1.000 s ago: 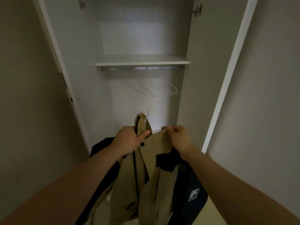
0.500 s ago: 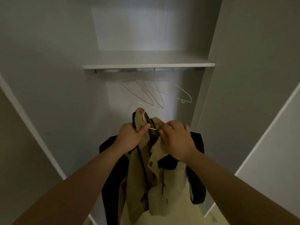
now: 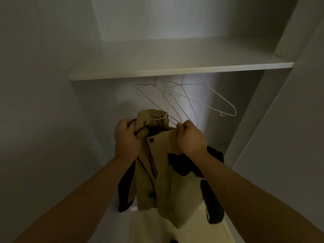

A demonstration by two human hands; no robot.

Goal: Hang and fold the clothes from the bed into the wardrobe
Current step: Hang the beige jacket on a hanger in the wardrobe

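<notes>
A white wardrobe (image 3: 52, 106) interior fills the view, dimly lit. A flat white shelf (image 3: 175, 71) is seen across it at twelve o'clock, with nothing visible on its top. Beneath the shelf several empty thin white wire hangers (image 3: 175, 94) are hung in a loose cluster from twelve to two o'clock; the rail is hidden behind the shelf's front edge.

At the centre, below the hangers, a tan fabric jacket with black panels (image 3: 166, 172) is held up on a white wire hanger (image 3: 160, 118), of which only a short stretch shows at the collar. The left hand (image 3: 126, 139), at nine o'clock of the collar, is clamped round the collar and a dark cord. The right hand (image 3: 191, 139), at three o'clock, is closed on the jacket's shoulder edge. The two hands are set a little apart.

The jacket is judged soft, limp and fairly light, so it would slump if gripped low. The thin wire is likely to bend and let cloth slide. Hold is best taken at the hanger's neck, with the collar steadied. The hook is not visible.
</notes>
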